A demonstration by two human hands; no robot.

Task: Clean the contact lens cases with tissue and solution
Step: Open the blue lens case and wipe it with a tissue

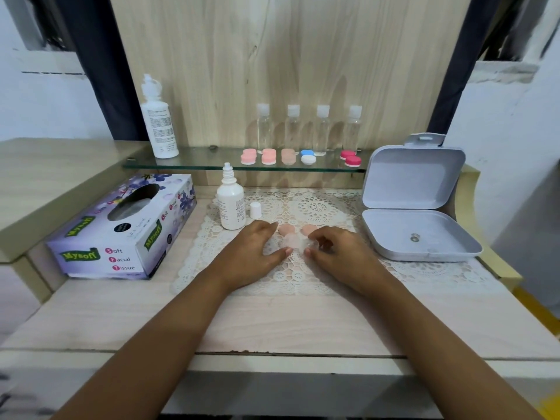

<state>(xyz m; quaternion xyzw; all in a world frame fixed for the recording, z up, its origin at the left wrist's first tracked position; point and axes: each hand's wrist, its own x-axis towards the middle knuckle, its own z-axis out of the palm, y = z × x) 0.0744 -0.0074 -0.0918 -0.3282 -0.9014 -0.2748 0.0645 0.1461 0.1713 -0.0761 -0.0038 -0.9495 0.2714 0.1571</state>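
Head view: the clear lens case (292, 241) lies on the lace doily (318, 204) between my hands, with its two pink caps (286, 229) off and resting just behind it.

1. Grip state. My right hand (339, 253) has its fingers curled and pinches the right end of the case. My left hand (257, 247) is flat, fingers straight, with thumb and forefinger bracketing the left end. Whether they touch the plastic cannot be confirmed.
2. Supplies. The solution bottle (231, 204) stands uncapped just left of my left hand, its white cap (255, 210) beside it. The tissue box (121, 231) sits further left, within reach.
3. Recommended procedure. Keep the right-hand pinch on the rim only, wells facing up. Free the left hand to draw one tissue, then wet it sparingly with solution.
4. Caution. The case is light and smooth, so excess pressure may flick it off the doily. Avoid knocking the open bottle.
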